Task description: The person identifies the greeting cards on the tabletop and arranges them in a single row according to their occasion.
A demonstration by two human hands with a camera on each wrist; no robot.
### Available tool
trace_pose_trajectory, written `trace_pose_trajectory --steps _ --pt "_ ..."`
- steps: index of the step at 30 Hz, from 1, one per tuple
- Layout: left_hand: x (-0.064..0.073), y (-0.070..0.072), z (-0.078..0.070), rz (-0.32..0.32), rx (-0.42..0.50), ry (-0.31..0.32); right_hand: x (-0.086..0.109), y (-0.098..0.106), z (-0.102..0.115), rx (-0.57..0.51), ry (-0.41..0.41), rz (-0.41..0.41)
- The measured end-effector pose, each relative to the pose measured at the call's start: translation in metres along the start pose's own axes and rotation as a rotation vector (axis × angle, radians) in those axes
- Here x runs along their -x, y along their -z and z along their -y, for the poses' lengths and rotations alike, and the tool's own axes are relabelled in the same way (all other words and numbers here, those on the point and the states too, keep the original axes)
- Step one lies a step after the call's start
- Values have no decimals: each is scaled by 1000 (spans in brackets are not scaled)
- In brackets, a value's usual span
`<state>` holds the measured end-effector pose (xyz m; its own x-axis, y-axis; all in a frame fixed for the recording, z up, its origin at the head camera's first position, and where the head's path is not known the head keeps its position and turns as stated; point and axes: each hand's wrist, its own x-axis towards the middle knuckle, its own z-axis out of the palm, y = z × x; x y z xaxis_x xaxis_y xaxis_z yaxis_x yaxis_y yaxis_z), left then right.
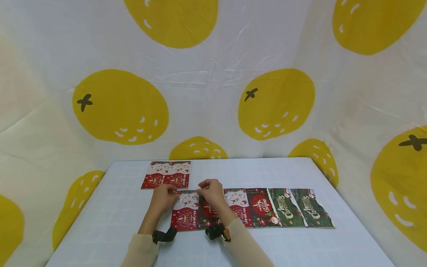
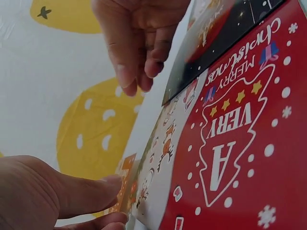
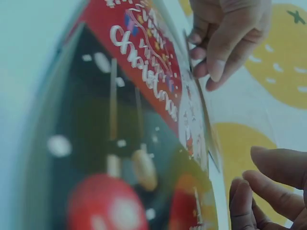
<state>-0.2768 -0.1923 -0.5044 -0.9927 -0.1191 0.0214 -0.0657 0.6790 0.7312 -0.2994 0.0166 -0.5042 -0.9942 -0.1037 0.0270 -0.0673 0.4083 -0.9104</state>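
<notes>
The leftmost red-and-white Christmas card (image 1: 184, 218) lies at the left end of a row of cards. My left hand (image 1: 164, 197) is at its far left corner; in the right wrist view the left hand (image 3: 232, 36) pinches the card's edge between thumb and fingers. My right hand (image 1: 212, 190) hovers by the far edge, where this card meets a dark card with a red circle (image 1: 204, 213). In the left wrist view, the right hand (image 2: 144, 40) has loosely bent fingers, nothing between them, and a gap to the cards.
Rightward the row continues with another red-and-white card (image 1: 241, 211), a dark card (image 1: 260, 204) and two green ones (image 1: 285, 209). Two red-and-white cards (image 1: 168, 168) lie side by side at the back left of the white table (image 1: 110, 222). A fruit-patterned curtain (image 1: 200, 104) hangs behind.
</notes>
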Motion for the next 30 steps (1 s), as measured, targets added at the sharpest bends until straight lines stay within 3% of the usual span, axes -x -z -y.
trace_pose_trajectory --steps 14,23,30 --pt "-1 -2 7 -21 12 0 7 -10 -6 -2 -9 -22" --pt "-2 -5 7 -28 -2 39 6 -9 -10 -9 -16 -22" --pt "-3 -8 9 -47 44 -1 8 -8 -12 -10 -25 -28"
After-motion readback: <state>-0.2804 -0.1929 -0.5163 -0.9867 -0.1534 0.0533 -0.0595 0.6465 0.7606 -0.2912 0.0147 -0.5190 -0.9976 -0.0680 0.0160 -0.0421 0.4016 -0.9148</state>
